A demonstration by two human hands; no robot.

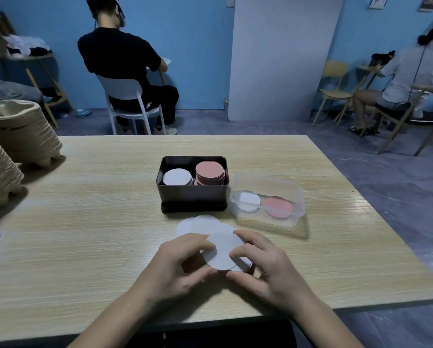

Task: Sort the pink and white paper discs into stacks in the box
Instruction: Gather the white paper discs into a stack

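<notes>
L hand point(182, 264), R hand point(268, 267): bare forearms point(115, 310).

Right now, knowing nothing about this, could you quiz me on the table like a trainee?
1. True or false: in the box, the pink stack sits left of the white stack.
2. What do the left hand and right hand hold? A pink discs, B white discs, C a lid.
3. Fill in: the tub shows a white disc and a ___ one.
Key: 1 false; 2 B; 3 pink.

Shared workroom: seated workers point(125, 71), tables point(310, 247).
</notes>
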